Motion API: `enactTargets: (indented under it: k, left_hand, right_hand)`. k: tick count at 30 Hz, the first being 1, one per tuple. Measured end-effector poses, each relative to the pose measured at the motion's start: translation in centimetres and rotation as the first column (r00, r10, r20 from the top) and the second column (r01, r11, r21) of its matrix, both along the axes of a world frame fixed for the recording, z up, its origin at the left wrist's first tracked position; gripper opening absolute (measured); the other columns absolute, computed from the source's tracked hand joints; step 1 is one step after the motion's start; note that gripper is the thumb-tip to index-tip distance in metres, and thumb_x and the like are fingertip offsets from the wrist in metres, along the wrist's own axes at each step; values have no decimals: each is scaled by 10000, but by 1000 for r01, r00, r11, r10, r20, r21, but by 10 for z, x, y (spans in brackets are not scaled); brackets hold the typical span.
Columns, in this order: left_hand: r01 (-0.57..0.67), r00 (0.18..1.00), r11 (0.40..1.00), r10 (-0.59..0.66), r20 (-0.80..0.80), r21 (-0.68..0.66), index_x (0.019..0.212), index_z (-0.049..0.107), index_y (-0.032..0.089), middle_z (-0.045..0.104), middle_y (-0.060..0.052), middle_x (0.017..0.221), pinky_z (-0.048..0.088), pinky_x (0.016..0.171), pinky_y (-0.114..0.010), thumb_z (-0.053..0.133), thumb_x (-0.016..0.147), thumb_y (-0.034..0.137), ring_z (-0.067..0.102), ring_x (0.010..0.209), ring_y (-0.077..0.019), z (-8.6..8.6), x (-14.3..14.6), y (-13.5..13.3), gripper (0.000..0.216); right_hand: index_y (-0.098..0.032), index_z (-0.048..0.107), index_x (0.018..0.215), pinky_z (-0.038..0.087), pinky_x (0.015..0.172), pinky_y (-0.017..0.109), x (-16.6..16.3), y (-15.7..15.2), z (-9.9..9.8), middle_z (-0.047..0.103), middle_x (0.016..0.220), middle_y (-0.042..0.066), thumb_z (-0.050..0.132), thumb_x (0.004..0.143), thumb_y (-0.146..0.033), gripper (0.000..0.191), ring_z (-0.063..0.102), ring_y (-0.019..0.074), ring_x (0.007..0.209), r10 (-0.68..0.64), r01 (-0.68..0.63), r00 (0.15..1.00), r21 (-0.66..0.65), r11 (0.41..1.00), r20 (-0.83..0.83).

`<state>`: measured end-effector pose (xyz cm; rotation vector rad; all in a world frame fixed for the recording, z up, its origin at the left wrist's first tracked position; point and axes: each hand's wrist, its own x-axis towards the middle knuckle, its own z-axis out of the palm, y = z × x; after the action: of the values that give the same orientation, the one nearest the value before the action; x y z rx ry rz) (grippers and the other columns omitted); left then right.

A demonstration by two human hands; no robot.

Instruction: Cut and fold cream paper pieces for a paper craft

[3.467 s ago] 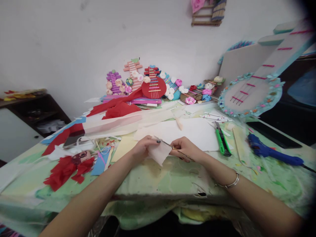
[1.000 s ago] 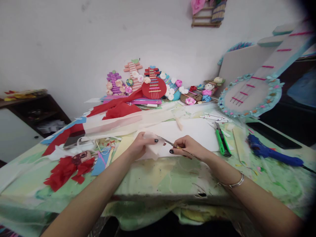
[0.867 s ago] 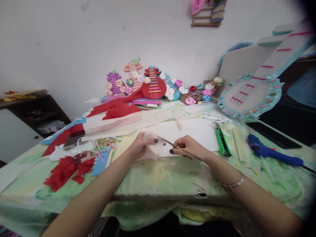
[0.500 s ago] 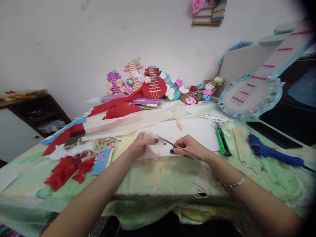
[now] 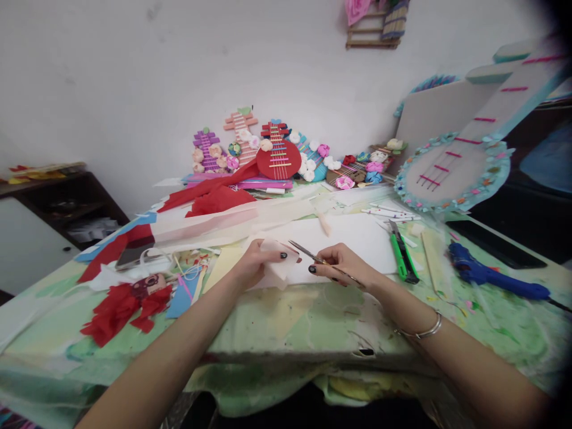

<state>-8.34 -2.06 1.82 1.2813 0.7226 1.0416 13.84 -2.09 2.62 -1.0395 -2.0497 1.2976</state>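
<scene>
My left hand [image 5: 257, 263] pinches a piece of thin pale pink crepe paper [image 5: 276, 273] between thumb and fingers. My right hand [image 5: 336, 263] is closed round the handles of a pair of scissors [image 5: 308, 252]. The blades point left, with their tips close to the paper's upper right edge; whether they touch it I cannot tell. Under both hands lies a white sheet [image 5: 357, 241] on the green-patterned tablecloth [image 5: 286, 325]. A small peach paper scrap [image 5: 325, 224] rests on the sheet, just beyond the scissors.
Right of the sheet lie a green utility knife [image 5: 403, 251] and a blue glue gun [image 5: 496, 274]. Red crepe paper [image 5: 223, 199] and small craft lutes [image 5: 279, 158] line the back. A large lute model [image 5: 451, 173] leans at right. Red paper scraps [image 5: 111, 313] sit at left.
The scissors have drawn back slightly to the right from the paper, and their blades look a little more apart. My left hand holds the paper in nearly the same spot.
</scene>
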Motion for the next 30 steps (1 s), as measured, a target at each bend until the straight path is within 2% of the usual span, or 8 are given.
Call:
enactTargets:
  k: [10,18,30]
  left_hand:
    - [29,999,998,-27,26,-52,808,710,68,706,-134,826,469,693,-308,683,615,167,640,733,-229,-4,0,-1,218]
    - [-19,999,996,22,27,-84,756,703,75,706,-116,765,462,622,-280,709,567,161,629,660,-204,-1,2,-2,208]
    - [-28,999,996,30,25,-89,743,704,85,703,-96,729,456,618,-272,706,570,161,621,638,-189,-1,3,-2,189]
  right_hand:
    - [-122,580,659,179,417,209,0,4,-8,362,457,-63,599,720,-487,370,302,53,427,48,-51,997,41,998,65]
    - [-132,563,627,179,412,208,0,5,-8,345,467,-63,628,676,-505,382,289,58,441,38,-40,997,20,999,74]
    - [-129,563,632,167,415,209,0,6,-13,340,462,-61,590,718,-504,386,294,57,435,49,-53,996,49,997,77]
